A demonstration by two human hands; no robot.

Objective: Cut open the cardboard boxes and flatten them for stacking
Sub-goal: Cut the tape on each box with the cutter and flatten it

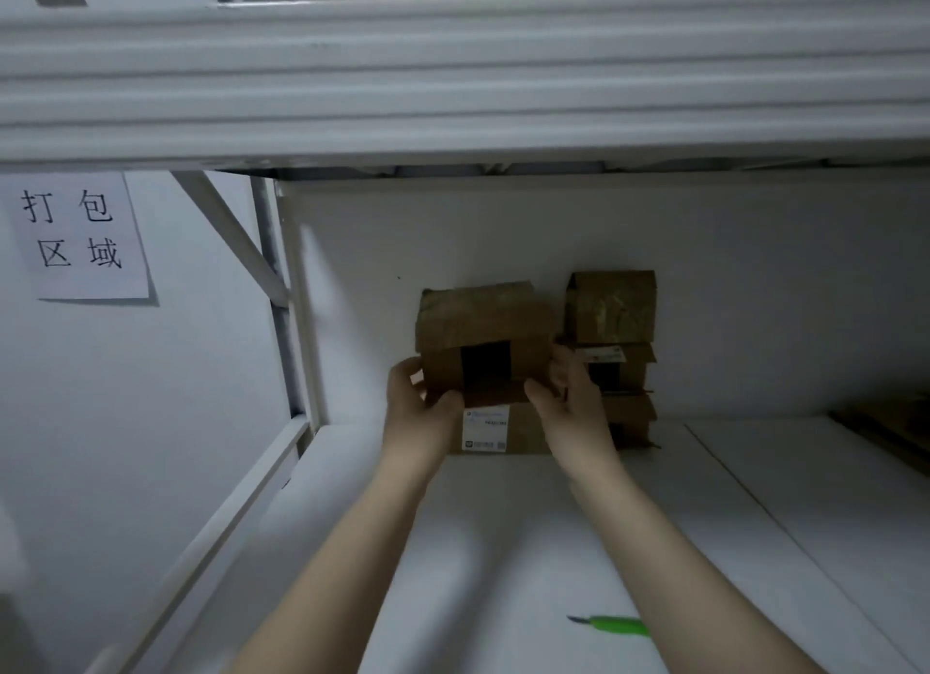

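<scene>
**Grabbing the top box off the stack**

Reaching deep to the back of the white shelf board (503, 522), both arms are stretched out; the left hand (422, 402) curls round the near left corner of the top box (483, 331), thumb on the front face, and the right hand (568, 396) clasps the near right corner the same way — a firm two-handed hold. That box sits on a labelled box (523, 432) against the back wall; a dark gap shows between its front flaps, so this end looks partly open already. Just to the right stands a second stack (611, 311) of brown boxes, close behind the right hand; whether they touch, I cannot tell. The green knife (611, 625) lies on the board near the camera, beside the right forearm, with neither hand on it. A paper sign (75, 235) hangs on the left wall; a white beam (453, 79) crosses overhead.

Step in hand, by my reading: fetching a box to work on — no cutting on this one yet. The next move calls for drawing the box toward the near part of the board without dragging the labelled one along; then one hand must let go to take up the knife, its blade kept away from the steadying hand.
</scene>
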